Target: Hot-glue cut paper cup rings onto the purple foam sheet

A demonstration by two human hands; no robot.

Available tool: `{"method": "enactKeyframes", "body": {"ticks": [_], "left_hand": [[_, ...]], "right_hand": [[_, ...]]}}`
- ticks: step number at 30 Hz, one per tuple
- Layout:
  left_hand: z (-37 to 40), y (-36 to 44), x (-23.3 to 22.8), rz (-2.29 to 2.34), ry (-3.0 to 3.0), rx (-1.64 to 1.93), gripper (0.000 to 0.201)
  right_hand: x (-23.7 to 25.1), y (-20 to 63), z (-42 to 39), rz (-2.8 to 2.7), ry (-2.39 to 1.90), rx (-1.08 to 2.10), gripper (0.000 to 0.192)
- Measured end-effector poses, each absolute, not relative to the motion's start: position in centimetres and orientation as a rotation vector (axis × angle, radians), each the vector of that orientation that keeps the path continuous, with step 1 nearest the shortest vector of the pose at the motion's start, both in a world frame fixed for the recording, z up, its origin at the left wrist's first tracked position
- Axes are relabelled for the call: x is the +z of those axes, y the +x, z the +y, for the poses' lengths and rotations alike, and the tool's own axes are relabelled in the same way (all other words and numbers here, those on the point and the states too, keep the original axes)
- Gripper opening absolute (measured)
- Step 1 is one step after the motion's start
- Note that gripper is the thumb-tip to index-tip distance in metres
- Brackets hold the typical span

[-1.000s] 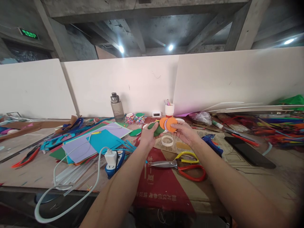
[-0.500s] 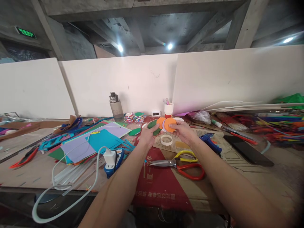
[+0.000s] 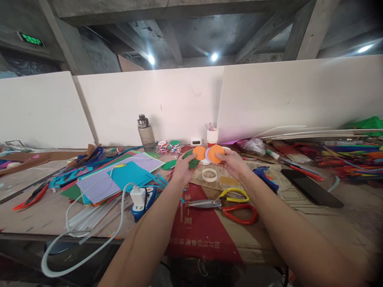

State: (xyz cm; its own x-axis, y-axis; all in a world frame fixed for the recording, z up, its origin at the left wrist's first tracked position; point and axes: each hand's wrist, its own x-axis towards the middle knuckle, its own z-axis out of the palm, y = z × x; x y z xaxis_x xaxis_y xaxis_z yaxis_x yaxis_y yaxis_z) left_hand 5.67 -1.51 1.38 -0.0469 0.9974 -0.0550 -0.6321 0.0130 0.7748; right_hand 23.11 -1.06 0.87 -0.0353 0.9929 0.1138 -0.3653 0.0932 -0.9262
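Observation:
My left hand (image 3: 182,169) is closed on a green disc (image 3: 194,163) and an orange disc (image 3: 200,153), fanned out in front of the fingers. Opposite it, my right hand (image 3: 233,163) pinches another orange disc (image 3: 214,154) with a purple disc (image 3: 206,154) partly behind it. White shows below, between the two fans; its shape is mostly hidden. A pale ring (image 3: 209,179) lies on the cardboard just under the hands. Closer to me rest scissors (image 3: 206,203) with one yellow and one red handle.
Coloured sheets (image 3: 98,186) and a blue-and-white power adapter (image 3: 139,201) with a looping white cable lie left. Behind stand a water bottle (image 3: 146,135), a small clock (image 3: 196,142) and a pen cup (image 3: 212,136). A blue glue gun (image 3: 265,179) and a phone (image 3: 311,188) lie right.
The discs have spread apart: the left orange one has shifted slightly left, and the right one slightly right. More white shows between them. Both hands keep hold.

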Motion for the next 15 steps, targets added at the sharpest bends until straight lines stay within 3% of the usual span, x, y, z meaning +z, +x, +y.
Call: {"method": "enactKeyframes", "body": {"ticks": [15], "left_hand": [[-2.4,7.0,0.0,0.631,0.863,1.346,0.034]], "right_hand": [[0.4,22.9,-1.0,-1.123,-0.884,1.160,0.030]]}}
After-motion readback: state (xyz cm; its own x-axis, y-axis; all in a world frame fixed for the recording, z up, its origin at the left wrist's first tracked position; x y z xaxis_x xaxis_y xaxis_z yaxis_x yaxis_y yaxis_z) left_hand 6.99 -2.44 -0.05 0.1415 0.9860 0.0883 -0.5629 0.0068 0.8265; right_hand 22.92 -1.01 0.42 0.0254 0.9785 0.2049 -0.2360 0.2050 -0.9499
